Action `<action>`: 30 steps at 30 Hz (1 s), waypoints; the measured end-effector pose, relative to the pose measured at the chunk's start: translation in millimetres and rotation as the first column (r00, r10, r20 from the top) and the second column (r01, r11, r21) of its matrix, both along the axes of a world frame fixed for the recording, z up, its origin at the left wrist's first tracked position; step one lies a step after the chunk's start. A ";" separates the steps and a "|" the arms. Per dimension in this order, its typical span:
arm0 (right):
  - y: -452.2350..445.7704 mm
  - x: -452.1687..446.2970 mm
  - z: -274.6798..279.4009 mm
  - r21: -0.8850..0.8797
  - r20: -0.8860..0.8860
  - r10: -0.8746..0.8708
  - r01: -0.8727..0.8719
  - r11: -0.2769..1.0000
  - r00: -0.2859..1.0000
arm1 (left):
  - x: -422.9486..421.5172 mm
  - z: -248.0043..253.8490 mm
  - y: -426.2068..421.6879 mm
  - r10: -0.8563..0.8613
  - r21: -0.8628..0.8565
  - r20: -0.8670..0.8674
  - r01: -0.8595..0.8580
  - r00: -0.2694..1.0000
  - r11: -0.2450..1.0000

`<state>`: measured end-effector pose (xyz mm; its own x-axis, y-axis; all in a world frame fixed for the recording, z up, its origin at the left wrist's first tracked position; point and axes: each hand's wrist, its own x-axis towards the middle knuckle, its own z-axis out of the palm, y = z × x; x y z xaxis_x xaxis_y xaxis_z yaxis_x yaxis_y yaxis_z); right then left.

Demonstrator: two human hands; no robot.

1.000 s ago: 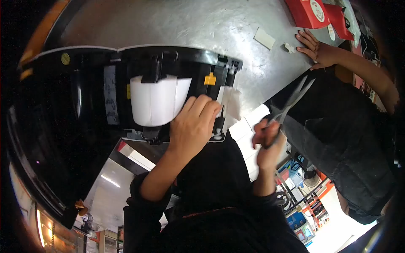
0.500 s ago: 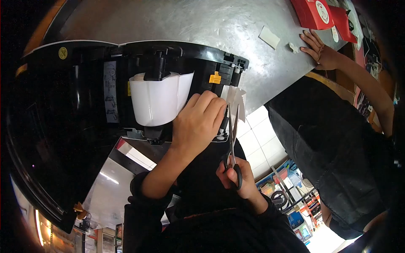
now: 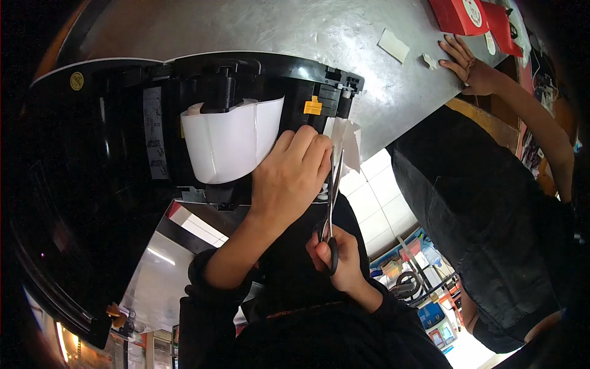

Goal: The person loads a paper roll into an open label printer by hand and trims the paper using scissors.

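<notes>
A black label printer (image 3: 246,61) lies with its cover swung back, and a roll of white label paper (image 3: 230,144) sits inside it. My left hand (image 3: 292,169) rests in front of the roll with its fingers curled down by the printer's front rollers; the fingertips are hidden. Beside those fingers, a torn, jagged strip of paper (image 3: 352,144) sticks out past the front edge. In my right hand (image 3: 341,261) is a pair of scissors (image 3: 332,206), its thumb and fingers on the black handles. The narrowly parted blades point up along the printer's front, next to the paper strip.
On the metal table (image 3: 264,27) lie a white paper piece (image 3: 393,46) and a small torn scrap (image 3: 429,61). Another person's hand (image 3: 458,58) leans on the table near a red box (image 3: 460,15). That person's dark clothing (image 3: 467,203) fills the right side.
The scissors and my right hand have shifted a little left, and the blades are closer together. My left hand keeps its place by the rollers. The view has moved slightly.
</notes>
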<state>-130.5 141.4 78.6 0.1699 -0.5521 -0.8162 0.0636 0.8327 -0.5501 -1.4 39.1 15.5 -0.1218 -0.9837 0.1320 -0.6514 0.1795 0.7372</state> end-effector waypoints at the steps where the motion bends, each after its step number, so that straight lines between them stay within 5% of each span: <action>1: -0.2 1.3 -0.2 -0.006 -0.023 0.015 -0.015 1.000 1.000 | -1.2 1.5 -0.3 0.008 0.039 0.009 -0.009 1.000 0.999; 2: -1.3 2.0 -0.7 -0.012 -0.046 0.031 -0.032 0.999 0.998 | -1.6 2.6 -0.3 0.018 0.077 0.019 -0.019 1.000 0.997; 4: -11.9 -8.2 -13.7 -0.038 -0.197 -0.199 0.195 0.980 0.960 | 0.3 2.1 4.0 0.000 0.075 0.022 -0.001 1.000 0.997; 5: -34.4 -22.3 -13.7 -0.149 -0.352 -0.109 0.059 0.987 0.930 | 0.6 2.4 5.2 -0.018 0.074 0.028 0.016 0.999 0.997; 6: -48.1 -32.3 -9.7 -0.242 -0.389 -0.212 0.123 0.962 0.897 | 0.6 2.4 3.7 -0.018 0.068 0.031 0.016 0.999 0.998; 7: -55.4 -43.2 -2.9 -0.278 -0.264 -0.234 0.158 0.947 0.936 | 0.1 2.3 3.2 -0.025 0.078 0.044 0.022 0.999 0.997; 11: -52.2 -34.4 4.5 -0.298 -0.271 -0.307 0.224 0.928 0.912 | 0.0 5.8 2.8 -0.024 0.134 -0.026 0.027 0.999 0.991; 13: -58.1 -22.6 -16.1 -0.484 -0.477 -0.283 0.020 0.875 0.832 | -0.2 7.3 1.0 -0.008 0.118 -0.046 0.013 0.999 0.993; 15: -67.2 -9.0 -29.8 -0.573 -0.393 -0.322 0.044 0.819 0.861 | 0.2 6.5 2.8 -0.001 0.113 -0.082 0.011 0.997 0.994; 18: -75.4 -1.6 -45.4 -0.589 -0.526 -0.230 -0.155 0.793 0.819 | 2.0 2.9 4.1 -0.011 0.109 -0.107 0.023 0.994 0.994; 21: -82.7 6.7 -44.1 -0.582 -0.458 -0.306 -0.022 0.813 0.835 | 1.5 4.0 3.5 -0.016 0.115 -0.098 0.028 0.995 0.993; 30: -79.9 7.4 -49.7 -0.549 -0.652 -0.294 -0.168 0.818 0.699 | -1.1 3.1 0.3 -0.071 0.133 0.013 0.069 0.997 0.989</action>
<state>-123.1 61.4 28.9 -0.3561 -0.9047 -0.2338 -0.4781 0.3914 -0.7863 -2.5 39.4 18.6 -0.1924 -0.9813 -0.0012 -0.6537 0.1272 0.7460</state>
